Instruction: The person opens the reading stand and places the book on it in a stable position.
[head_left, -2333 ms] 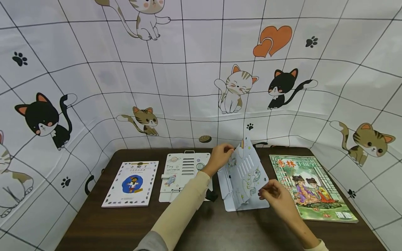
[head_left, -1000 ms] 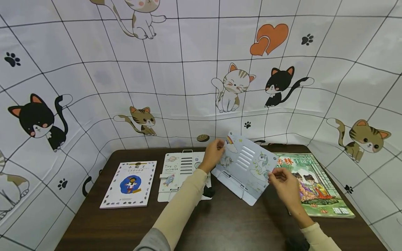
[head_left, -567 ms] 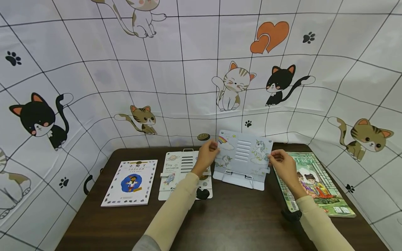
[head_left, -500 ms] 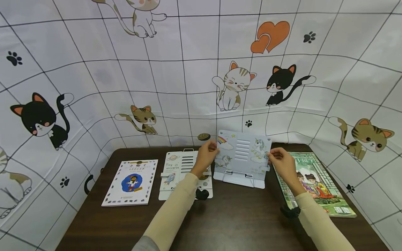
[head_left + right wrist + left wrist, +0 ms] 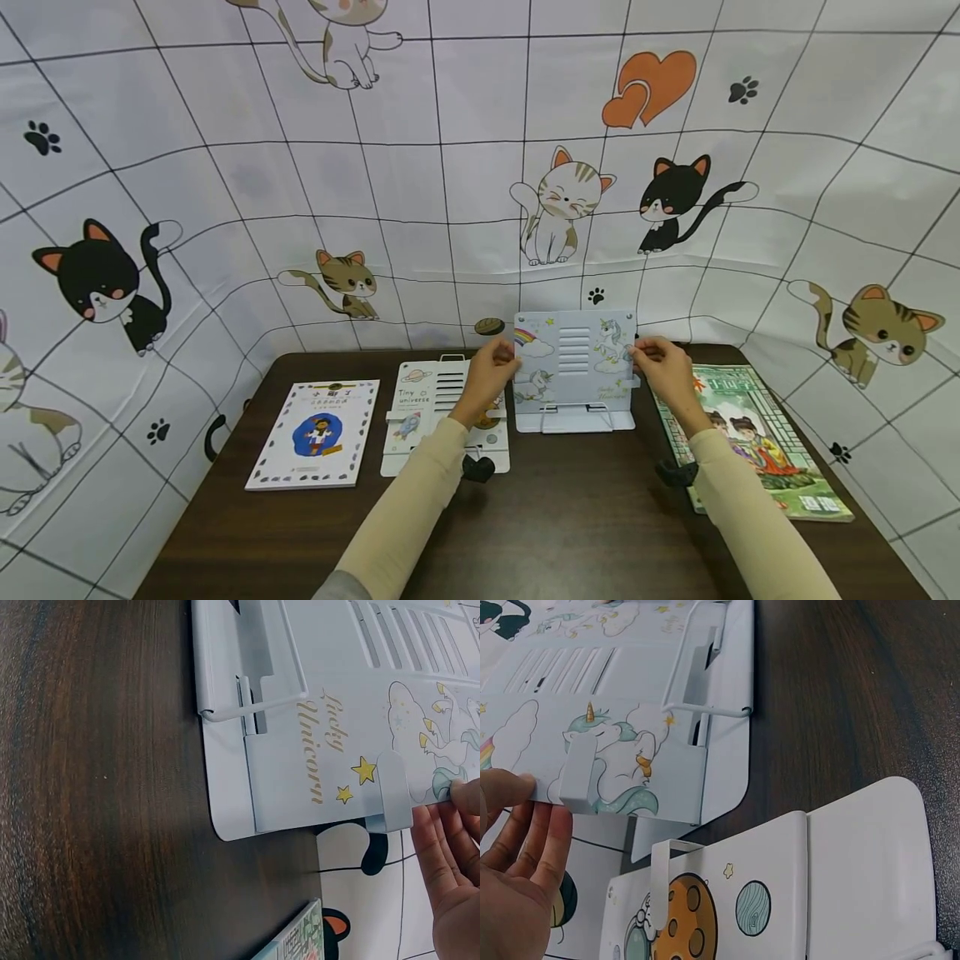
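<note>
A pale blue book stand (image 5: 574, 358) with unicorn drawings and slots stands propped up at the back of the table, its base plate on the wood. My left hand (image 5: 489, 373) pinches its left edge; in the left wrist view the thumb of the left hand (image 5: 517, 855) lies over the panel's front, fingers behind. On the opposite edge, my right hand (image 5: 664, 372) pinches the panel, and the right wrist view shows the right hand (image 5: 454, 847) beside a side clip. A wire page holder (image 5: 576, 418) crosses the stand's lower front.
A flat white "Tiny universe" stand (image 5: 416, 412) lies left of the unicorn stand, partly behind the left arm. Farther left is a white book (image 5: 315, 433). A green magazine (image 5: 772, 450) lies on the right, partly under the right arm. A cat-print cloth hangs behind the dark table (image 5: 555, 517).
The unicorn stand has turned from an angled pose to face squarely forward and now stands more upright, its base back on the table. Both hands moved with it and keep hold of its side edges.
</note>
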### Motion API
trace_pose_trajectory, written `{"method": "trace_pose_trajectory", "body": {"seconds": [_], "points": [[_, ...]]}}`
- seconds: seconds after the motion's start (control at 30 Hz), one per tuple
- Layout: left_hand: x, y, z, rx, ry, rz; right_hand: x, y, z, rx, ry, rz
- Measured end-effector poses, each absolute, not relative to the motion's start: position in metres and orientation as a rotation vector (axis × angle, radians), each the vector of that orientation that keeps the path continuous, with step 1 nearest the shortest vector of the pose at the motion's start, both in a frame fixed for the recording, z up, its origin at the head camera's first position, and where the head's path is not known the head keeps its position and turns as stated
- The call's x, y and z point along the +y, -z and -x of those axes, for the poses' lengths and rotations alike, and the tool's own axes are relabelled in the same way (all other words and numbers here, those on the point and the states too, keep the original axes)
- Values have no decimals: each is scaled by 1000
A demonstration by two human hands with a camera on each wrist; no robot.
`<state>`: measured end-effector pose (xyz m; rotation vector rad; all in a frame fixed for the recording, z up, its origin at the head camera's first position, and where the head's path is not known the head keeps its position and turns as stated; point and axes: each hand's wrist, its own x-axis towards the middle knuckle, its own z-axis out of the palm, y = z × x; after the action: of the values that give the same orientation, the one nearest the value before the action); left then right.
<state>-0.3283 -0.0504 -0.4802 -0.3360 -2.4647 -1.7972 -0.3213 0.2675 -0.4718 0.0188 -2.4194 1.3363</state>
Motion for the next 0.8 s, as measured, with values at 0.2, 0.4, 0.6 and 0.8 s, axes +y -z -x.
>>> {"method": "trace_pose_trajectory", "body": {"seconds": [0.2, 0.4, 0.6, 0.8], "points": [[-51, 482, 330, -2464, 1804, 329, 268, 475, 324, -2423, -1330, -3], [-51, 483, 332, -2461, 1806, 330, 268, 475, 323, -2431, -1330, 17], [-49, 480, 328, -2419, 1684, 279, 276, 473, 314, -2493, -1251, -51], [-21, 468, 308, -2243, 1459, 331, 318, 475, 293, -2614, -1034, -36]]}}
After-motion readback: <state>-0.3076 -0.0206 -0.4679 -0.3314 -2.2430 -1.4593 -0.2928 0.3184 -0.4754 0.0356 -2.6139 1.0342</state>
